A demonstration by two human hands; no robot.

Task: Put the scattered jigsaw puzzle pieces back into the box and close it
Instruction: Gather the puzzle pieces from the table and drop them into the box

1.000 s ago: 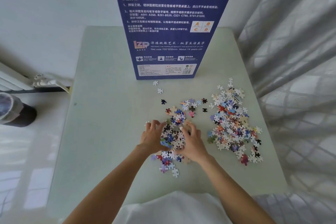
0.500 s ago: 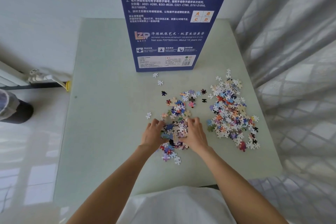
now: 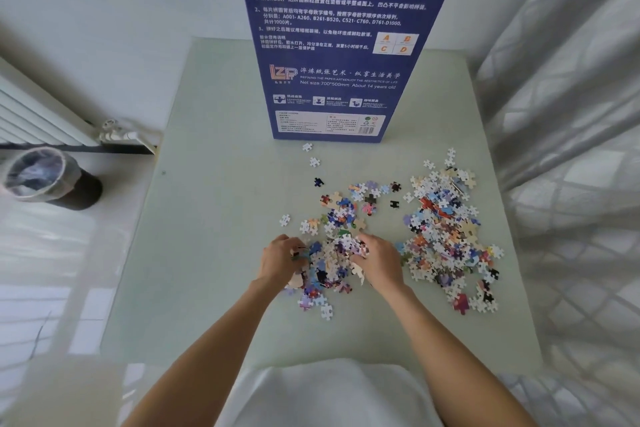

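Pieces point(image 3: 332, 256) were bunched tighter than a second ago, gripped between left hand point(image 3: 278, 258) and right hand point(image 3: 379, 262); box point(image 3: 346, 55) at 12 o'clock was open, lift judged next.

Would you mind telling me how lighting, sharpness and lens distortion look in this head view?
Head view: soft, even daylight, faint shadows on the pale green table; wide-angle bending makes the tall blue cardboard box flare towards its top; box print readable; the heap of colourful jigsaw pieces is slightly soft; the frame corners are blurred.
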